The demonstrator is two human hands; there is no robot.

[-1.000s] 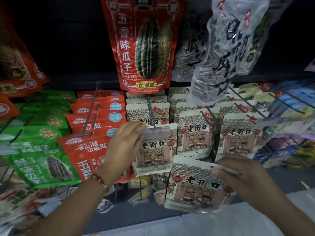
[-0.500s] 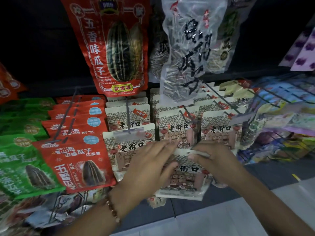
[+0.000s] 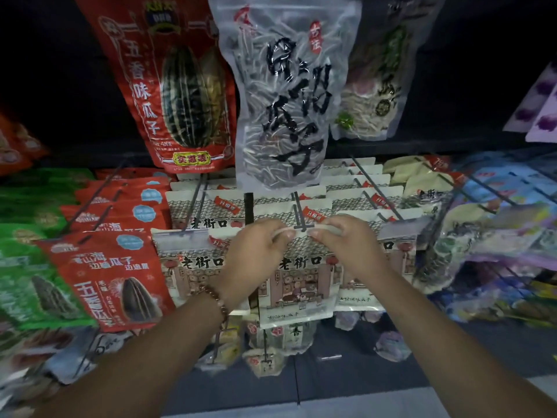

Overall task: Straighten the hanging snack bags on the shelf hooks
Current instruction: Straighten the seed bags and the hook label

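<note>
A white snack bag [image 3: 297, 285] printed with an old street shopfront hangs upright at the front of the middle hook [image 3: 298, 214]. My left hand [image 3: 257, 254] pinches its top edge on the left of the hook tip, and my right hand [image 3: 346, 245] pinches the same edge on the right. Behind it on this hook hang several more bags of the same kind. More of these white bags hang on the hook to the left [image 3: 193, 263] and on the hook to the right [image 3: 388, 233].
Red seed bags [image 3: 111, 276] and green bags [image 3: 27, 267] hang at the left. Large bags hang above: a red one [image 3: 177, 86] and a clear one [image 3: 283, 95]. Mixed pastel bags [image 3: 497, 236] crowd the right hooks. Small packets hang below, above a pale floor [image 3: 361, 408].
Both hands lifted the white bag from lower down up to the middle hook's tip. It now hangs upright there, and the hands have come together on its top edge.
</note>
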